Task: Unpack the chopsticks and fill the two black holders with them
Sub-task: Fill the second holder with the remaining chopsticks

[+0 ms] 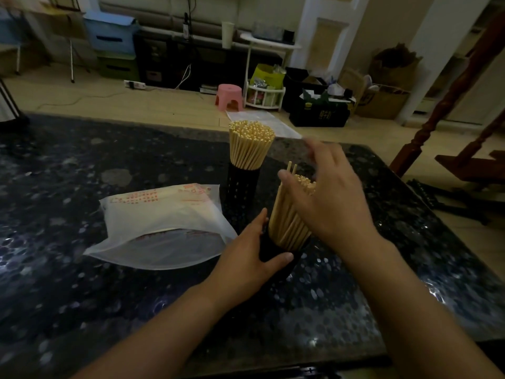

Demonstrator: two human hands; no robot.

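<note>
Left hand [247,255] reached in from below, grip wrapped around near black cylindrical holder [276,258] on dark speckled desk [82,296]. Right hand [332,198], fingers spread wide, rested atop its pale wooden chopsticks [287,217]. Far perforated black holder [241,192] stood full.

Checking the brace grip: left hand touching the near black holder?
Touching. The head view shows the left hand wrapped around the near black holder, thumb pressed across its front and fingers against its left side, with no gap.
</note>
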